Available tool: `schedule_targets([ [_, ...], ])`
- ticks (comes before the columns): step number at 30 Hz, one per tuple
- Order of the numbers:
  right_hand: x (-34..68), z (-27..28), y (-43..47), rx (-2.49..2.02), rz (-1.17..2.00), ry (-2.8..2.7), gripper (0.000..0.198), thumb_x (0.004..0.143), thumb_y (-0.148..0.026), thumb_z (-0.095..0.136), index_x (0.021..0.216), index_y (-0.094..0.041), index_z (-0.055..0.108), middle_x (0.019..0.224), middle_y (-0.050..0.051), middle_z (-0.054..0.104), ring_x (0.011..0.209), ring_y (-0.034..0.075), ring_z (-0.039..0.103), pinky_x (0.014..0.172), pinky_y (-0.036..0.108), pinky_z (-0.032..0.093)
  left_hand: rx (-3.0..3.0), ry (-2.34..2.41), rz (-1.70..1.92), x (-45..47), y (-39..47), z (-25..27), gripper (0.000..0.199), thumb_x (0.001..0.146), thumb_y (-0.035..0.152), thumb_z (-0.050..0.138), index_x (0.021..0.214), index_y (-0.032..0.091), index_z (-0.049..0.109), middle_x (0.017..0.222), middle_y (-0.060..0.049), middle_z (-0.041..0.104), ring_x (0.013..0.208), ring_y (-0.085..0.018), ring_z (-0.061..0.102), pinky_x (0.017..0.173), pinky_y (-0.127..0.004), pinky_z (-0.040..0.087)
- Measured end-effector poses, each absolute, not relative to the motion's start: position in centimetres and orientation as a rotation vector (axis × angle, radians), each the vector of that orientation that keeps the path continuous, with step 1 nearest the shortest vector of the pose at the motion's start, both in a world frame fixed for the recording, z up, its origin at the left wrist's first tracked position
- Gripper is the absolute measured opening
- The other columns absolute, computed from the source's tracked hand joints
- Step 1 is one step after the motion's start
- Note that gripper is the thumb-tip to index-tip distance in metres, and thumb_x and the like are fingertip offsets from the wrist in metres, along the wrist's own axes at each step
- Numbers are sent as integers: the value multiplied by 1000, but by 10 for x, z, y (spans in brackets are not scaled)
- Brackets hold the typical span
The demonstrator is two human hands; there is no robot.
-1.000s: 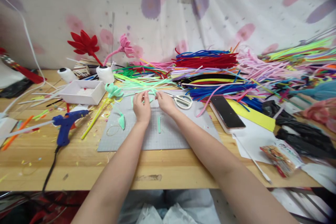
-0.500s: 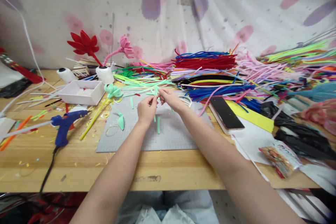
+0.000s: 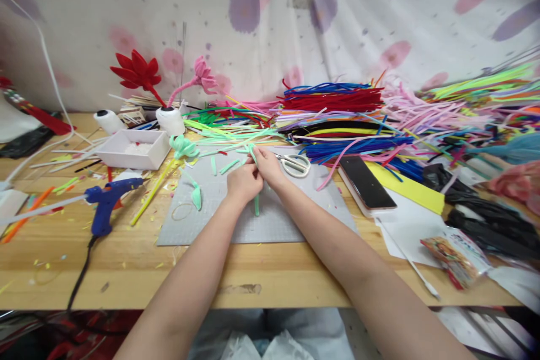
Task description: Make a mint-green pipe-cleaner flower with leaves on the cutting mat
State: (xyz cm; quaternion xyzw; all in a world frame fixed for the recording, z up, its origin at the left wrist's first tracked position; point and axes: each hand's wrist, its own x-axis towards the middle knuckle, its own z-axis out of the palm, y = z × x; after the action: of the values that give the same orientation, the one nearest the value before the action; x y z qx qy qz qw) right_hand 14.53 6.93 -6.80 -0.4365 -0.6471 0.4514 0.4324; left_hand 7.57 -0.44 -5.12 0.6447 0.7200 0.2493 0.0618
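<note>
Over the grey cutting mat [image 3: 278, 228], my left hand [image 3: 243, 183] and my right hand [image 3: 268, 166] meet, fingers closed together. Between the fingertips shows a mint green pipe cleaner piece [image 3: 252, 150]; much of it is hidden by the fingers. Scissors with white handles [image 3: 296, 166] lie just right of my right hand. A short green strip [image 3: 257, 205] lies below the hands, and another green strip [image 3: 229, 166] is left of them. Further left on the mat rests a green petal or leaf shape [image 3: 196, 197] with a thin tail.
A blue glue gun [image 3: 103, 202] lies left beside a yellow stick [image 3: 154, 194] topped by a green flower [image 3: 184, 147]. A white box [image 3: 133, 149] stands behind. Bundled pipe cleaners [image 3: 333, 98] line the back. A phone [image 3: 367, 183] and a snack packet [image 3: 455, 259] are right.
My hands have drawn closer together, the right now overlapping the left around the green piece. The scissors and a green strip show more fully. The view has shifted slightly.
</note>
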Motion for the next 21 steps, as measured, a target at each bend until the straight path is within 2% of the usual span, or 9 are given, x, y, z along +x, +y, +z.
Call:
schedule_targets([
  [2,151,-67,71,-1078,1129,-1607,31,82,-40,36,71,-16,53,55,-2,53,54,10,50,58,23,41,1938,2136,785,69,-5,-49,17,71,26,48,66,19,63,65,-5,63,62,-18,56,55,-27,32],
  [4,158,-63,70,-993,1223,-1662,32,83,-42,37,71,-16,52,51,-3,50,50,9,49,57,22,41,1806,2104,990,61,-3,-48,16,70,24,47,65,19,62,60,-3,60,60,-16,54,54,-26,33],
  [8,172,-58,60,-801,1653,-1793,30,81,-44,43,76,-16,52,55,-1,56,49,9,54,52,22,44,1233,1754,1489,47,7,-53,18,72,31,49,74,17,60,59,1,54,50,-10,48,47,-22,35],
  [11,175,-59,55,-814,1836,-1743,29,81,-43,47,77,-15,53,62,1,60,50,10,57,51,23,46,920,1349,1462,43,13,-60,25,63,38,61,71,14,59,59,2,53,46,-7,45,40,-19,36],
  [15,176,-64,56,-842,1847,-1704,28,81,-41,48,75,-14,53,60,1,59,50,9,56,53,23,48,783,1176,1384,43,12,-63,30,51,32,72,70,12,61,59,1,55,50,-7,49,45,-20,45],
  [18,177,-65,56,-812,1837,-1760,30,80,-43,48,77,-14,54,58,0,58,50,9,55,53,23,47,772,1269,1406,45,12,-62,25,51,27,71,66,11,59,53,2,54,45,-7,48,43,-21,45],
  [21,177,-66,53,-758,1870,-1813,25,74,-39,58,78,-15,53,61,-2,58,53,9,55,53,23,47,807,1391,1492,49,15,-65,17,56,24,66,62,12,56,44,4,48,38,-7,45,41,-21,42],
])
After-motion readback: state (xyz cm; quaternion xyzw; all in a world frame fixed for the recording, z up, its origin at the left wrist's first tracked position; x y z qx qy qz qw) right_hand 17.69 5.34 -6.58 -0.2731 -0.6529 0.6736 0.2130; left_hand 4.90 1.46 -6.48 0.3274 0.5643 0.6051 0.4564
